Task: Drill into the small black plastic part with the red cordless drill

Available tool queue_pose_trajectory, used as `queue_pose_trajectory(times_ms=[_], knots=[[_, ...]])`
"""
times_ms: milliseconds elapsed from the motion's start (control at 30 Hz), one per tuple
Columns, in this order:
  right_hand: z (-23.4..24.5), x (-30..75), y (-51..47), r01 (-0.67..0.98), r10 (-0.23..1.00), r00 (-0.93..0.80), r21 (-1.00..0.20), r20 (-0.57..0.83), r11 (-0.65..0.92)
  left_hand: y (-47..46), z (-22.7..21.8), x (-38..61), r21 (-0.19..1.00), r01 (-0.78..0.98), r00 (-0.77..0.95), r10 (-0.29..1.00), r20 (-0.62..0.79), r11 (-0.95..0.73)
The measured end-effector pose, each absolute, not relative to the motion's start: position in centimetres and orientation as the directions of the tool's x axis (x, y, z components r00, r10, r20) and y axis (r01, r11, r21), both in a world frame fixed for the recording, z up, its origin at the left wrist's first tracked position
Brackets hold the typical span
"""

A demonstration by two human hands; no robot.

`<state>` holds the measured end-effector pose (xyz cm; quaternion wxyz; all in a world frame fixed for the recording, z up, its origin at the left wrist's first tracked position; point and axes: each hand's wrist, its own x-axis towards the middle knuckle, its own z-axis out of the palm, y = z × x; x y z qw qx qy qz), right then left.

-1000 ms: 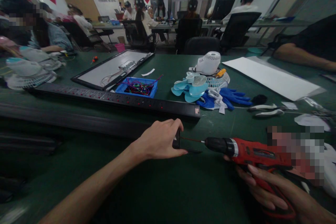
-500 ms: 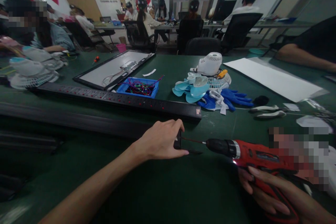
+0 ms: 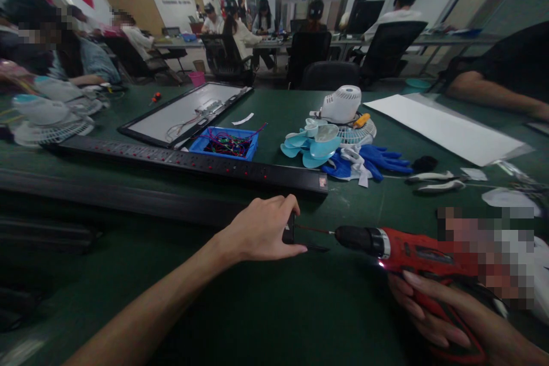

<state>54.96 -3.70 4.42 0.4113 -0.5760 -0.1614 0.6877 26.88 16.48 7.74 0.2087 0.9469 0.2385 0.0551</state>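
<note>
My left hand [image 3: 266, 229] is closed over the right end of a long black bar [image 3: 171, 201], fingers on its far side and thumb along the near side. A small black end piece [image 3: 289, 229] shows between thumb and forefinger. My right hand [image 3: 441, 309] grips a red cordless drill [image 3: 429, 253] by its handle. Its thin bit [image 3: 315, 230] points left, the tip at the end piece; whether it touches a screw cannot be made out. The drill's small light is lit. A black flat strip [image 3: 316, 249] juts out just below the bit.
Behind lies a black power strip [image 3: 240, 170]. A blue tray of wires [image 3: 225, 154], light-blue fan blades [image 3: 313, 146], a white fan body [image 3: 342, 104], blue gloves [image 3: 384, 159] and pliers [image 3: 437, 184] sit farther back. More black bars [image 3: 45, 233] lie at left.
Both hands and the drill hold nearly the same place. The whole view has shifted very slightly.
</note>
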Motion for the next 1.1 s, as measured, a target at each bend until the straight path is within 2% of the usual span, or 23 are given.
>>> queue_pose_trajectory(times_ms=[300,767,1100], knots=[[3.92,55.2,-3.63,-0.395,0.772,-0.04,-0.699,-0.635,-0.596,16.57,7.65,26.84,0.431,0.428,0.881,0.474,-0.001,-0.795],[4.61,54.79,-3.58,-0.312,0.772,0.021,-0.738,-0.635,-0.599,16.42,7.92,26.97,0.423,0.45,0.872,0.49,-0.016,-0.786],[3.97,55.23,-3.64,-0.328,0.764,0.009,-0.724,-0.645,-0.607,16.44,7.8,26.98,0.422,0.443,0.871,0.491,0.006,-0.791]])
